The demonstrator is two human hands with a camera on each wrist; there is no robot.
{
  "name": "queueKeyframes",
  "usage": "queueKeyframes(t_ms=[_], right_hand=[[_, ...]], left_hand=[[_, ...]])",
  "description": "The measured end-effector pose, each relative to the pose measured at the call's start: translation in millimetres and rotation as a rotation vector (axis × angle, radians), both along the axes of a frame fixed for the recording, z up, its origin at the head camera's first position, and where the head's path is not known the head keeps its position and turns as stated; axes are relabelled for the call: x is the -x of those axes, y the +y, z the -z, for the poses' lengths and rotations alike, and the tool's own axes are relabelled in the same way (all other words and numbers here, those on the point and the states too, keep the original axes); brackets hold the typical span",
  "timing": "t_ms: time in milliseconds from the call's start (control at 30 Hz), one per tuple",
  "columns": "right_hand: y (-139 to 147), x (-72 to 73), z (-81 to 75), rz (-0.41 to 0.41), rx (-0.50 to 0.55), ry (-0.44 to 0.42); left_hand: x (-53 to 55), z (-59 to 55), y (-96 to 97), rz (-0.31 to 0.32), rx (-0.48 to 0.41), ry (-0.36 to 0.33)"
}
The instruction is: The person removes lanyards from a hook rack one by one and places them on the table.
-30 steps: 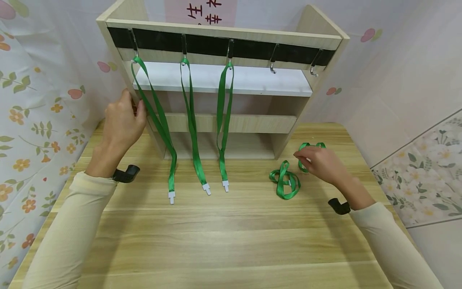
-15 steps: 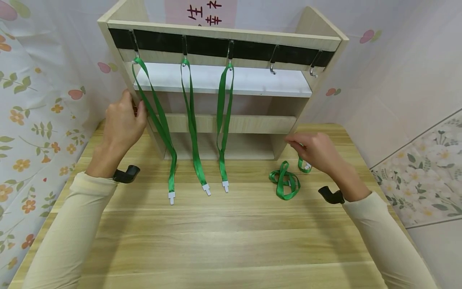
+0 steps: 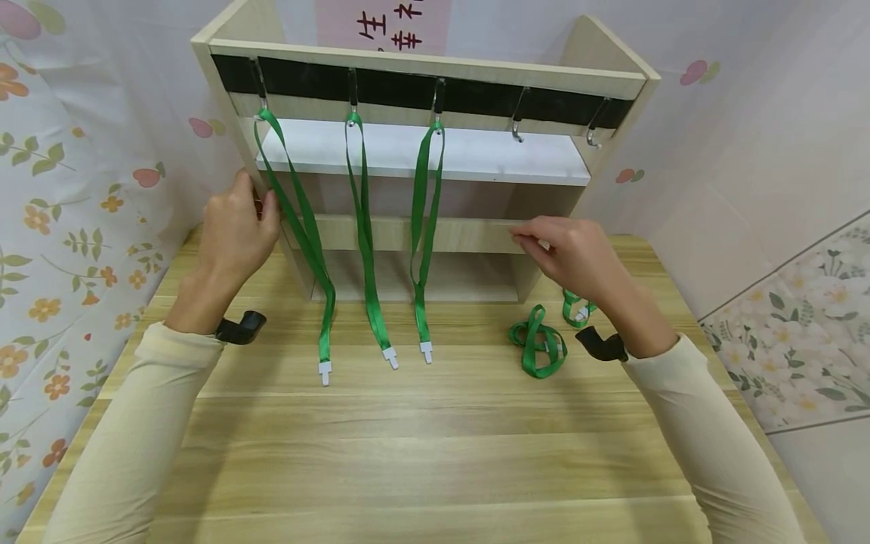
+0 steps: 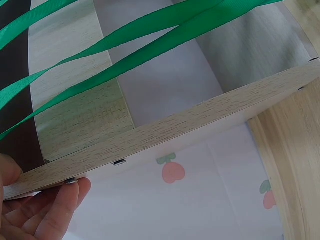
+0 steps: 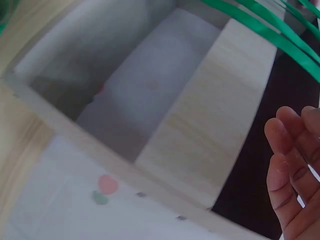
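My left hand (image 3: 239, 234) grips the left side panel (image 4: 165, 127) of a wooden hook rack, thumb on one face and fingers on the other. Three green lanyards hang from its hooks: a left lanyard (image 3: 326, 310), a middle lanyard (image 3: 371, 302) and a third lanyard (image 3: 421, 302), each with a white clip low down. My right hand (image 3: 574, 253) is in front of the rack's lower right part, fingers loosely bent; nothing shows in them in the right wrist view. Below it, a coiled lanyard (image 3: 530, 355) lies on the table, and another coiled lanyard (image 3: 568, 316) is partly hidden by the hand.
Two bare hooks, one hook (image 3: 517, 136) and the far right hook (image 3: 593, 137), are on the rack's black strip (image 3: 476, 97). A white shelf (image 3: 516, 162) sits behind the lanyards. The wooden table (image 3: 408, 453) extends in front; patterned curtains surround it.
My right hand has moved left and up from above the far coiled lanyard to the front of the rack, leaving both coils on the table. My left hand stays on the side panel.
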State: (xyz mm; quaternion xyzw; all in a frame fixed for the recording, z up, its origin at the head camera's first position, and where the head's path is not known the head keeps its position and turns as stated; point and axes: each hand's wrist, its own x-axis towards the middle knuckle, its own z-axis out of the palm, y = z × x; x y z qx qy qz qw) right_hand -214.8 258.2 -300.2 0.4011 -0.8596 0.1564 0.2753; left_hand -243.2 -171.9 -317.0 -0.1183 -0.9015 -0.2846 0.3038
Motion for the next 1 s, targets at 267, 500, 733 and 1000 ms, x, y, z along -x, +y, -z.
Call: queueKeyframes(t_ms=[267, 500, 733, 1000], right_hand=[[-24, 6.3, -17.5, 0.004, 0.033, 0.003], [-44, 11.3, -28.3, 0.027, 0.039, 0.0], [-67, 15.1, -36.9, 0.033, 0.106, -0.029], [-93, 18.9, -45.1, 0.123, 0.074, -0.098]], left_hand=[[1.2, 0.1, 0.0, 0.002, 0.001, -0.002], [1.3, 0.2, 0.4, 0.003, -0.002, -0.007], [1.2, -0.5, 0.2, 0.001, -0.002, -0.004], [0.9, -0.4, -0.4, 0.003, 0.003, -0.015]])
